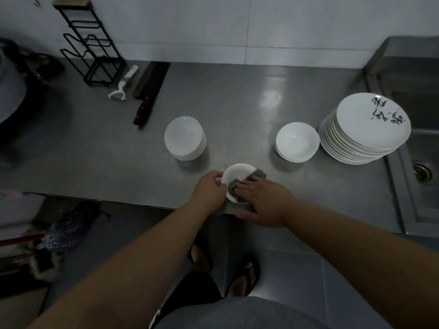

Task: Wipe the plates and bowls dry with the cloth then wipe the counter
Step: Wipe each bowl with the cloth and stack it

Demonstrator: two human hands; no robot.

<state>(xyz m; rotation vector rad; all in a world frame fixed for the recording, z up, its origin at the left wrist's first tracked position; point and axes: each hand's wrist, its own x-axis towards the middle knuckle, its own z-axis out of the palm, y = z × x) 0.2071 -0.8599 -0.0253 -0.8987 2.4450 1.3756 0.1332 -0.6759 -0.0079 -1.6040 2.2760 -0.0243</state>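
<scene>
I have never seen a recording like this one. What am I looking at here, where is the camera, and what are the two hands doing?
There is no machine here. A person wears one camera on the head, so you look down along both arms at a steel counter. The left hand grips the rim of a small white bowl at the counter's near edge. The right hand presses a grey cloth into that bowl with straight fingers. Behind it stand two stacks of white bowls and, on the right, a stack of plates beside a sink. Further back lie a knife, a white peeler and a black wire rack.
</scene>
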